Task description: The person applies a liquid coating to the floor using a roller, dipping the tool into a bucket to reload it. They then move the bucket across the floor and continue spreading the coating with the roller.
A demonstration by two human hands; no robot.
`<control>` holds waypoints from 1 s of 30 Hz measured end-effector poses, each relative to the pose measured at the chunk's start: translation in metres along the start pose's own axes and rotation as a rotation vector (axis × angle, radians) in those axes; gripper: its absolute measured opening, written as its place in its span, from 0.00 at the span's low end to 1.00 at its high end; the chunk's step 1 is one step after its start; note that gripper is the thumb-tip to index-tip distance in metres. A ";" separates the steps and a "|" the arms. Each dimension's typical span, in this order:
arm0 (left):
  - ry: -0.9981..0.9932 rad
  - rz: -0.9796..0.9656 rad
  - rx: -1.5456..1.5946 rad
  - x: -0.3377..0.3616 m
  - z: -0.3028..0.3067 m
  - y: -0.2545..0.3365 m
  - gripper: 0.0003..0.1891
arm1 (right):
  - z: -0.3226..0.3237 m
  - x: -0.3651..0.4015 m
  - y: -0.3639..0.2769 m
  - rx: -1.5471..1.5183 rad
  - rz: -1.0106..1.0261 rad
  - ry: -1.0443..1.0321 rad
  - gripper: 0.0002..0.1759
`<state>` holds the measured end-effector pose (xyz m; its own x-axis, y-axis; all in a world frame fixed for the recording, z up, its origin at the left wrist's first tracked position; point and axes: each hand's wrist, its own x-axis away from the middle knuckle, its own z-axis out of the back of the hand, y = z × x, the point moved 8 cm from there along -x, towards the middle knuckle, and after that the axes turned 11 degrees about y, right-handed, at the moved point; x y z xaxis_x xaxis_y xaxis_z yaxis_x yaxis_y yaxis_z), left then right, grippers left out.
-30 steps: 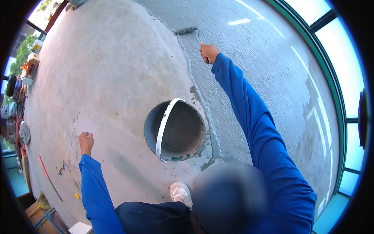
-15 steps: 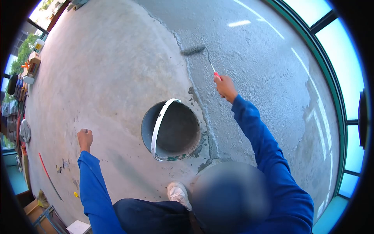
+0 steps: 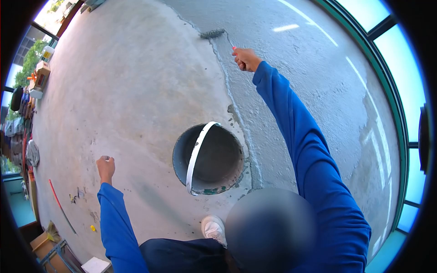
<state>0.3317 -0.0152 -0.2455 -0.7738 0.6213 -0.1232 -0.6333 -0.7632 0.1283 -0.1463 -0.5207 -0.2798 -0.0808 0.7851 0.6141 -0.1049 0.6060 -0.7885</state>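
Note:
My right hand [image 3: 246,59] is wrapped round the red handle of a paint roller [image 3: 212,34], arm stretched far forward. The roller's grey, wet-looking sleeve lies across the ragged border between the wet grey coating [image 3: 291,95] and the pale bare floor [image 3: 123,91]. In front of my feet stands a bucket [image 3: 177,154] with dark grey liquid in it and a white handle arched over its mouth. My left hand [image 3: 105,169] hovers over the pale floor left of the bucket, its fingers curled in; whether anything is in them is hidden.
A white shoe [image 3: 213,229] is close below the bucket. Boxes [image 3: 42,75] and bundled goods line the left wall. A red-and-dark rod [image 3: 60,204] and a small yellow object [image 3: 93,228] lie on the left floor. Framed windows [image 3: 396,68] run along the right.
My right hand has pushed the roller forward and a little left along the coating's edge. The bucket sits slightly lower and further right in view. My left hand stays curled.

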 end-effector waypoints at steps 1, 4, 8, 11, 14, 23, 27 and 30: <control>-0.024 0.029 0.014 0.001 -0.001 -0.006 0.16 | 0.003 -0.001 0.005 0.038 -0.009 -0.001 0.08; -0.076 0.075 0.027 0.001 0.000 -0.014 0.16 | 0.033 0.012 0.024 0.201 0.050 0.076 0.10; -0.034 0.026 0.001 -0.003 0.008 0.002 0.17 | 0.078 0.073 0.053 0.317 0.135 0.094 0.14; -0.005 0.016 0.027 -0.003 0.019 0.025 0.17 | 0.107 0.106 0.080 0.392 0.188 0.124 0.16; 0.019 0.011 0.053 -0.007 0.023 0.035 0.17 | 0.119 0.136 0.086 0.395 0.175 0.124 0.16; 0.032 -0.014 0.069 -0.010 0.021 0.025 0.17 | 0.071 0.063 0.075 0.227 0.139 0.142 0.18; -0.010 0.010 0.050 -0.007 0.021 0.005 0.16 | 0.034 0.018 0.050 0.064 0.020 0.221 0.20; -0.009 0.053 0.028 -0.002 0.017 -0.008 0.17 | 0.024 0.009 0.034 0.185 0.074 0.304 0.19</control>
<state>0.3381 -0.0073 -0.2295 -0.8062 0.5819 -0.1064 -0.5915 -0.7900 0.1615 -0.1745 -0.4961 -0.3006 0.2006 0.8453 0.4952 -0.2898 0.5341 -0.7942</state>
